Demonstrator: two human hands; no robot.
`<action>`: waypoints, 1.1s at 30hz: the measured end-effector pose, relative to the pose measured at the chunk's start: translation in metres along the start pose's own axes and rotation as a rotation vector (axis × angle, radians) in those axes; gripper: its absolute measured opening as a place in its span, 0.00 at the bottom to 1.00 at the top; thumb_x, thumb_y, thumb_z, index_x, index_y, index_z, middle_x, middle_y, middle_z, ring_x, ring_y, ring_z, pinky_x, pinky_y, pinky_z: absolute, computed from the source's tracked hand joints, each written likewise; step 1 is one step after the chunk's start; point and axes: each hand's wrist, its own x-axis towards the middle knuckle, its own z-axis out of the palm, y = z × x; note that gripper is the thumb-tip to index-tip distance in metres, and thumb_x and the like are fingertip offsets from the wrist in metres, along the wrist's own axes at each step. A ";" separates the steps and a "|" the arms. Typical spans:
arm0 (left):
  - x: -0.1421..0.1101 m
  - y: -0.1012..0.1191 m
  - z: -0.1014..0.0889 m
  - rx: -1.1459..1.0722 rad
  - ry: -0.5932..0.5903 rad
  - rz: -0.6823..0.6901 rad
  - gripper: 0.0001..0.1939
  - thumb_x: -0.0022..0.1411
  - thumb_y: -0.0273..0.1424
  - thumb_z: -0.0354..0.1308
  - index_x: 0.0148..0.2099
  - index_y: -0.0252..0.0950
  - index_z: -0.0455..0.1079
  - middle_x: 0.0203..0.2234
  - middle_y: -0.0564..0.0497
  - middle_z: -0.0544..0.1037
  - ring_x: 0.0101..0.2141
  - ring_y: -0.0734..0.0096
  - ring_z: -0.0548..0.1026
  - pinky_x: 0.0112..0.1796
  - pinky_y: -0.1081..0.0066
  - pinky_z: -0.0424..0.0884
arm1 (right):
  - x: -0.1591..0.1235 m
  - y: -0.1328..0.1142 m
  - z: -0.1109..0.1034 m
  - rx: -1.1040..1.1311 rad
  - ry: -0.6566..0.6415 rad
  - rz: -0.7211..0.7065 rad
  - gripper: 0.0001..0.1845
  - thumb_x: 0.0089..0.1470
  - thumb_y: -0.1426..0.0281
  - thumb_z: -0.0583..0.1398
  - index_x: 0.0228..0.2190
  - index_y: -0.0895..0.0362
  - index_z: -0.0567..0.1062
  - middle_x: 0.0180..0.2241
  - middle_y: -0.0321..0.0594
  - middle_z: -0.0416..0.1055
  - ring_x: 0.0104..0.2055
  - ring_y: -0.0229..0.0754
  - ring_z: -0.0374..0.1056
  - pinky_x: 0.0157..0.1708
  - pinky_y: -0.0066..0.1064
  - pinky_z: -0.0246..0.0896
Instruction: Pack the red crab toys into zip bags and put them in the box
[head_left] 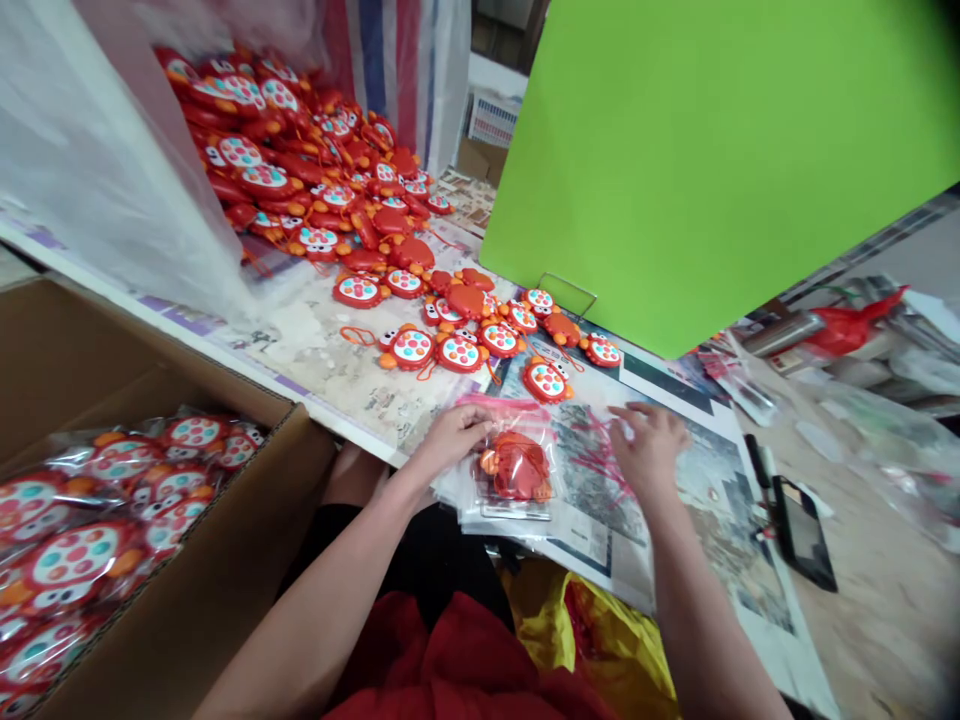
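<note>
My left hand [455, 437] pinches the upper left edge of a clear plastic zip bag [544, 425] with a pink top strip. Inside the bag lies a red crab-shaped toy [519, 470], back side up, with orange claws. More flat clear bags are stacked beneath it at the table's front edge. To the right, my right hand [651, 440] hovers over the newspaper, fingers apart and slightly blurred, with nothing visible in it. Near its fingertips are thin pink strips [600, 458]. A loose crab toy [546, 380] with coloured dots lies just beyond the bag.
A large heap of crab toys [337, 190] spills from a striped woven sack [409, 70]. At lower left, a cardboard box [247, 520] holds bagged toys [75, 560]. A green board [705, 150] stands behind the table. At right lies a black phone-like object [804, 535].
</note>
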 end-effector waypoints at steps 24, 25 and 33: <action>-0.009 0.003 -0.006 -0.254 0.022 -0.030 0.05 0.53 0.30 0.60 0.31 0.33 0.72 0.32 0.50 0.80 0.34 0.72 0.78 0.37 0.72 0.74 | -0.004 -0.069 0.040 1.209 -0.353 0.426 0.03 0.41 0.68 0.64 0.22 0.53 0.75 0.23 0.34 0.73 0.28 0.41 0.67 0.32 0.34 0.61; -0.009 0.004 -0.006 -0.248 0.034 -0.024 0.04 0.52 0.30 0.59 0.30 0.34 0.70 0.29 0.51 0.78 0.33 0.72 0.78 0.36 0.72 0.74 | -0.004 -0.068 0.041 1.207 -0.349 0.417 0.03 0.41 0.68 0.64 0.22 0.53 0.75 0.23 0.34 0.73 0.28 0.41 0.67 0.32 0.34 0.61; -0.012 0.008 -0.006 -0.260 0.041 0.000 0.12 0.52 0.37 0.63 0.30 0.33 0.69 0.28 0.51 0.77 0.32 0.69 0.78 0.32 0.73 0.73 | -0.008 -0.064 0.042 1.162 -0.416 0.261 0.10 0.52 0.60 0.60 0.27 0.53 0.74 0.28 0.37 0.74 0.31 0.42 0.68 0.34 0.35 0.64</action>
